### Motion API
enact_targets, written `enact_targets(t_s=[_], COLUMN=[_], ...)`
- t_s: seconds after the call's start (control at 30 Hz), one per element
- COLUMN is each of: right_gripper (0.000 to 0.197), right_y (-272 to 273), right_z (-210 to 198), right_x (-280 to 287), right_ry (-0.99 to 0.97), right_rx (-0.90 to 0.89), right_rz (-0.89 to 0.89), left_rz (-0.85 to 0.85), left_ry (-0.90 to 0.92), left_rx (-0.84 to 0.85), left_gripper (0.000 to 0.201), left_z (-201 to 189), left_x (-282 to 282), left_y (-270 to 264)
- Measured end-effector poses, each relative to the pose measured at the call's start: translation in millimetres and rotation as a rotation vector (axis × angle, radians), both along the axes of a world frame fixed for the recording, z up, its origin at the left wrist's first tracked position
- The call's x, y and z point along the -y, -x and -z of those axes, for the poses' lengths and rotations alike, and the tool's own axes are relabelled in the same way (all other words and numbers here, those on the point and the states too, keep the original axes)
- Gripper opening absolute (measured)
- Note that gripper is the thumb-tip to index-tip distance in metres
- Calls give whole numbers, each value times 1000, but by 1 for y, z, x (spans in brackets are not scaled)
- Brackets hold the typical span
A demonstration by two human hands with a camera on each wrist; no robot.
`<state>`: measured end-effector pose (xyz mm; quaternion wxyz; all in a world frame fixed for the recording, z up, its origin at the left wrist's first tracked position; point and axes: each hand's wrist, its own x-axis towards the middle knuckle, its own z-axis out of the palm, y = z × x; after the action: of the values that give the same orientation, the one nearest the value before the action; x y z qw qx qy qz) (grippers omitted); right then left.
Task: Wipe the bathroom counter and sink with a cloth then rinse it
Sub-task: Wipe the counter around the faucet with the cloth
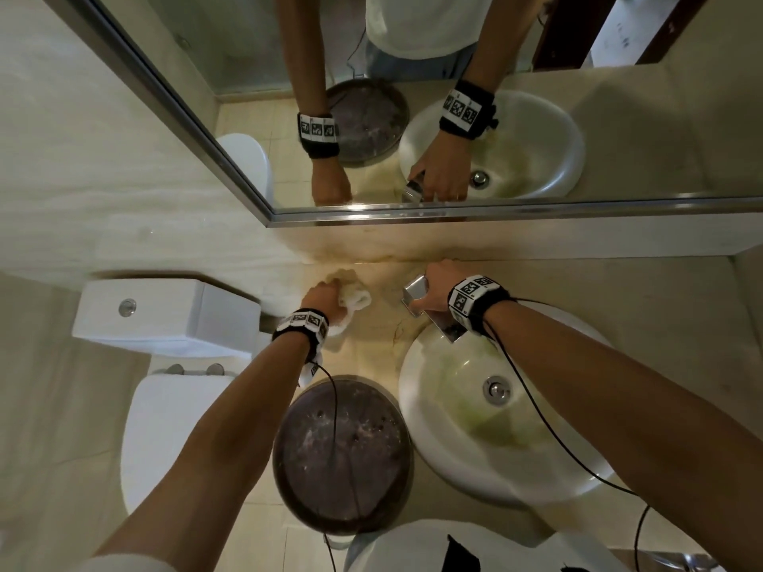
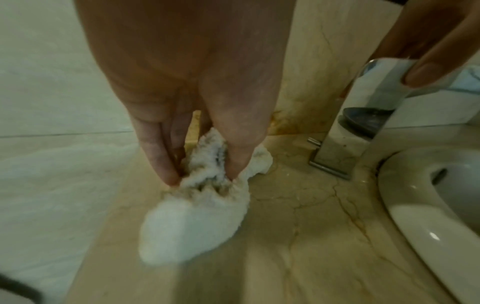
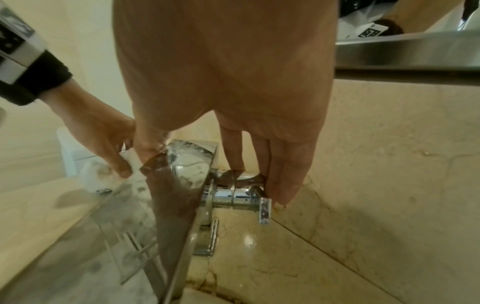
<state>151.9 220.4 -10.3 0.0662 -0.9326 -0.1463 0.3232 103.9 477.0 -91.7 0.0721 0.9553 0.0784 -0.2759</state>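
on the marble counter (image 2: pixel 298 236), left hand (image 1: pixel 320 297) fingers pinch a bunched, stained white cloth (image 2: pixel 192 222); right hand (image 1: pixel 435 286) fingers grip the faucet (image 1: pixel 417 291).

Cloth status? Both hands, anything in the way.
Left hand grips cloth, on the counter left of the faucet. Right hand holds faucet top. Sink not yet wiped; no water seen running. Nothing blocking.

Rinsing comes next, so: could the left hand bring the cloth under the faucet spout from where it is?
Probably yes. The left hand grips the cloth on the counter just beside the faucet, with nothing between. The right hand rests on the faucet body, not under the spout.
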Motion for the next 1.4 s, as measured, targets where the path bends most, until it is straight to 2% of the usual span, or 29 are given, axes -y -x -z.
enact_targets(t_s=[0.13, 0.27, 0.43, 0.57, 0.83, 1.0, 1.13, 1.2, 1.33, 1.4], right_gripper=[47, 47, 48, 47, 47, 49, 48, 48, 50, 49], right_y=[1, 0, 2, 2, 0, -2, -2, -3, -3, -1], right_z=[0, -1, -2, -3, 3, 4, 3, 4, 3, 3], right_x=[-2, -4, -6, -7, -6, -7, -8, -8, -9, -10], right_ry=[14, 33, 35, 32, 28, 26, 51, 55, 57, 59], right_rx=[-1, 6, 12, 6, 22, 30, 49, 44, 55, 54], right_rz=[-1, -8, -15, -7, -21, -40, -56, -56, -59, -57], left_rz=[-42, -92, -346, -537, -567, -525, -455, -337, 15, 114], left_ry=[112, 143, 92, 69, 129, 177, 147, 128, 114, 114], left_rx=[13, 137, 254, 193, 224, 205, 165, 161, 195, 210], left_gripper=[55, 56, 49, 53, 50, 45, 52, 50, 41, 43], left_z=[-4, -9, -21, -1, 27, 29, 30, 30, 33, 32], left_x=[1, -13, -40, -50, -13, 24, 39, 44, 60, 66], left_y=[32, 37, 14, 0, -22, -41, -45, -42, -37, -36])
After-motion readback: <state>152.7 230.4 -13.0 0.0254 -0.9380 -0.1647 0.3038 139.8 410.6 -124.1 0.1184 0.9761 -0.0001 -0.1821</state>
